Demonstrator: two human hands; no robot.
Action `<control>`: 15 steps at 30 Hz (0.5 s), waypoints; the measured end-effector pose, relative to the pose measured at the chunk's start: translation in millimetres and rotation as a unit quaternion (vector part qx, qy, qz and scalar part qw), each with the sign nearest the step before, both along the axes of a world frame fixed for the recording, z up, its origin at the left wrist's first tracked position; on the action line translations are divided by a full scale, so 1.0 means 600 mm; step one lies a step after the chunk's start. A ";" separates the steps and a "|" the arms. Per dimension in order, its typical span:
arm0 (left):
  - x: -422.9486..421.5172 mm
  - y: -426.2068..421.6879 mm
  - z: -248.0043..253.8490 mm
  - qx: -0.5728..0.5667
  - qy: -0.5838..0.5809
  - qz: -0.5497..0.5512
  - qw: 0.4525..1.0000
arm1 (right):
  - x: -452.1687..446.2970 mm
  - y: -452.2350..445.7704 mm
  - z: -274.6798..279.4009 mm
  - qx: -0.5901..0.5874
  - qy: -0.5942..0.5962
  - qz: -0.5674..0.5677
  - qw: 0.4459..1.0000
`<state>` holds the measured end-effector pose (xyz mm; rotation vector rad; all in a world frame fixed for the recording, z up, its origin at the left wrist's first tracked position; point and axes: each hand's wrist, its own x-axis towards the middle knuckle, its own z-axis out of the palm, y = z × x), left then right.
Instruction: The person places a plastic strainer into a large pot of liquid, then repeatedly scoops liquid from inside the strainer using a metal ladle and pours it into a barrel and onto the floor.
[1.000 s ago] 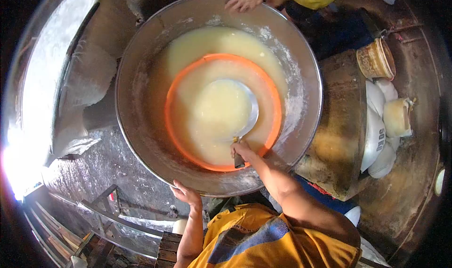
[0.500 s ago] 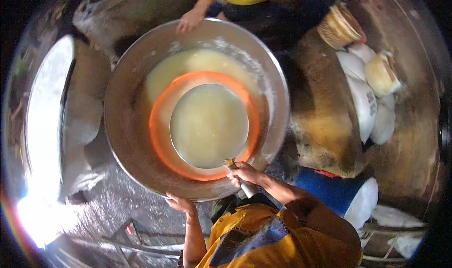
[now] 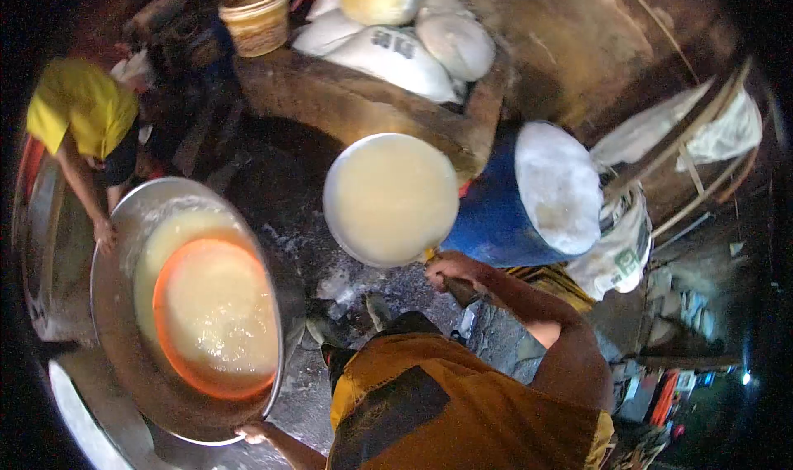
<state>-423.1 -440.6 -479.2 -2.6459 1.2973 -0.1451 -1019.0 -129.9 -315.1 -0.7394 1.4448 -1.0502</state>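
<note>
My right hand [image 3: 450, 269] is closed around the handle of a large round dipper [image 3: 391, 199], full of pale yellowish liquid and held out over the floor. Down at the lower left, my left hand [image 3: 254, 431] grips the rim of a wide metal vat [image 3: 124, 387]. Inside the vat, an orange ring [image 3: 165, 329] encloses cloudy, bubbling liquid [image 3: 219, 305], with more liquid outside it. Just right of the dipper stands a blue barrel [image 3: 487, 226] topped with white foam [image 3: 557, 189].
A co-worker in a yellow top [image 3: 83, 111] holds the vat's far side. White sacks [image 3: 396, 61] and a bucket [image 3: 254, 24] sit on a ledge [image 3: 355, 102] ahead. Poles [image 3: 686, 140] and another sack [image 3: 619, 259] lie behind the barrel. The floor [image 3: 330, 259] looks wet.
My view has turned right. The filled dipper has come out from over the vat toward the blue barrel. My left hand still grips the vat rim.
</note>
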 end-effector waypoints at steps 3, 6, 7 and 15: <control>-0.030 0.000 0.020 0.012 -0.006 -0.018 1.000 | -0.047 0.114 0.041 0.025 -0.038 -0.158 0.986; -0.073 0.006 0.038 0.024 -0.013 -0.029 0.999 | -0.126 0.222 -0.016 0.041 -0.191 -0.293 0.936; -0.083 0.006 0.044 0.026 -0.015 -0.038 0.999 | -0.145 0.249 -0.029 0.018 -0.260 -0.319 0.911; -0.142 0.002 0.063 0.038 -0.029 -0.083 0.995 | -0.249 0.280 0.016 -0.242 -0.528 -0.381 0.719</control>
